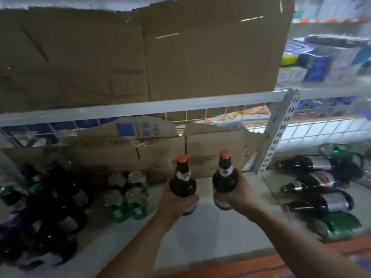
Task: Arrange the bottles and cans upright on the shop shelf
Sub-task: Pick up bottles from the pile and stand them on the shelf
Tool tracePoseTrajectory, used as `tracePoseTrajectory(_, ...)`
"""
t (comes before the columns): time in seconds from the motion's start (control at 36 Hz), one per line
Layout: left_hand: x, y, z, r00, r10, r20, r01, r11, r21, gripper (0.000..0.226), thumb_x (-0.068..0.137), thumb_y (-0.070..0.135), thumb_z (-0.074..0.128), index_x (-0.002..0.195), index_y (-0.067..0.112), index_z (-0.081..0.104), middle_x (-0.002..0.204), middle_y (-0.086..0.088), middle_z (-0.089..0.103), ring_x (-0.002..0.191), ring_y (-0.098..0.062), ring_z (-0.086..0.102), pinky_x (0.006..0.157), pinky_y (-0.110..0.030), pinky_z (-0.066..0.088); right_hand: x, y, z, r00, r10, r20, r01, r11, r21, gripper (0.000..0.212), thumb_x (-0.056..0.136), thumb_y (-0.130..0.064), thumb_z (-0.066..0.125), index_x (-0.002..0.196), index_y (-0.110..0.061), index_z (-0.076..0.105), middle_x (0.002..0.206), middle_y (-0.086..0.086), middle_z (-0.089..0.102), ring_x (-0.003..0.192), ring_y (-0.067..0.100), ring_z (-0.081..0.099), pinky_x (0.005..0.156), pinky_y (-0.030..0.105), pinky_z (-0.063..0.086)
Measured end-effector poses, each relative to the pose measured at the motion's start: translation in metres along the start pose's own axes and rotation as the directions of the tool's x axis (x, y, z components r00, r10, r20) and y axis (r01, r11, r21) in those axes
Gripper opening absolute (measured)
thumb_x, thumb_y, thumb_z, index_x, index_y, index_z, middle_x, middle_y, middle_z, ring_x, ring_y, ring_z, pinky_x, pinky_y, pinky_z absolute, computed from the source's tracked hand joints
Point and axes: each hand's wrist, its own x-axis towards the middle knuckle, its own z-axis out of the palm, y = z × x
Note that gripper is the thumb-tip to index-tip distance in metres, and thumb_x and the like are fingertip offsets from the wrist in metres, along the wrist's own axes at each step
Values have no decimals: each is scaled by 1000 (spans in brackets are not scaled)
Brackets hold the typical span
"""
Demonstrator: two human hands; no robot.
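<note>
The pale shop shelf (200,237) carries upright green containers (128,195) at nine o'clock. The left hand (174,201) wraps the left bottle (183,181) and the right hand (239,195) the right bottle (224,177), both upright at centre. They are best lowered straight, bases flat, beside that group.

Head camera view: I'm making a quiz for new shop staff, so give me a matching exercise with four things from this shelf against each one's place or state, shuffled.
Things
1. orange-capped bottles
2. green cans
3. dark bottles at the right
4. large cardboard boxes

Places or states
A. lying on their sides
B. on the upper shelf
C. held upright, one in the left hand, one in the right hand
D. standing upright in a cluster

Pairs: 1-C, 2-D, 3-A, 4-B
</note>
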Motion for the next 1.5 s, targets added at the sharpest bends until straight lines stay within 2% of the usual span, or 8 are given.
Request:
tracePoseTrajectory(0.11, 14, 2, 7, 998, -39, -50, 35, 996, -78, 75, 61, 22, 95, 128, 27, 61, 117, 0, 71, 103, -22, 68, 93, -52, 56, 31, 18, 12, 999, 2, 34, -3, 1000, 7, 64, 58, -13, 89, 112, -29, 58, 100, -6, 72, 93, 12, 69, 87, 46, 60)
tracePoseTrajectory(0.22, 24, 1, 2, 995, -79, -67, 70, 990, -125, 78, 64, 10, 94, 128, 28, 54, 118, 5, 66, 100, -13, 65, 80, -38, 54, 59, 18, 33, 989, -61, 137, 65, 997, -31, 35, 64, -15, 82, 93, -25, 66, 85, -3, 74, 78, 8, 70, 80, 47, 62)
tracePoseTrajectory(0.33, 32, -1, -1, 988, -84, -132, 66, 988, -142, 80, 67, 0, 91, 131, 30, 52, 117, 7, 65, 95, -5, 63, 68, -26, 51, 82, 23, 56, 971, -106, 214, 108, 994, 4, 42, 65, -33, 85, 101, -34, 64, 93, -11, 73, 87, 4, 68, 86, 38, 59)
tracePoseTrajectory(0.53, 50, -11, -1, 956, -129, -262, 90, 983, -157, 99, 46, 30, 90, 138, 27, 57, 126, 1, 70, 117, -22, 66, 101, -55, 54, 104, 16, 82, 934, -253, 253, 242, 967, 76, 46, 67, -8, 87, 105, -28, 69, 99, -7, 75, 96, 5, 70, 91, 35, 60)
tracePoseTrajectory(1.0, 74, -13, 0, 971, -124, -206, 93, 984, -155, 102, 59, 27, 97, 148, 22, 46, 138, 4, 62, 126, -21, 60, 107, -47, 50, 122, 39, 103, 976, -124, 180, 96, 983, 159, 84, 70, -9, 93, 132, -10, 36, 119, -3, 57, 104, 1, 60, 72, 5, 52)
tracePoseTrajectory(1.22, 61, -1, -11, 974, -157, -163, 140, 984, -111, 134, 56, 30, 100, 162, 20, 19, 159, -3, 42, 145, -31, 41, 119, -55, 34, 114, 28, 91, 979, -70, 190, 52, 994, 100, 93, 60, -36, 96, 133, -13, 43, 122, -3, 62, 109, 4, 62, 100, 35, 56)
tracePoseTrajectory(1.39, 29, -7, -16, 978, 37, -207, -54, 996, -77, 80, 73, 14, 92, 140, 15, 48, 128, 10, 60, 108, -3, 64, 87, -17, 53, 67, 30, 47, 983, -10, 184, 0, 999, 54, 110, 66, -29, 97, 150, -26, 25, 144, -6, 43, 131, 13, 43, 110, 34, 41)
tracePoseTrajectory(1.5, 6, -9, -3, 952, 137, -272, -157, 986, -54, 34, 76, -2, 83, 91, 14, 56, 91, -6, 65, 82, -22, 64, 72, -40, 54, 35, 45, 8, 997, 33, 68, -31, 999, -35, 103, 77, -23, 90, 155, -23, 24, 158, 2, 34, 142, 19, 36, 106, 31, 38)
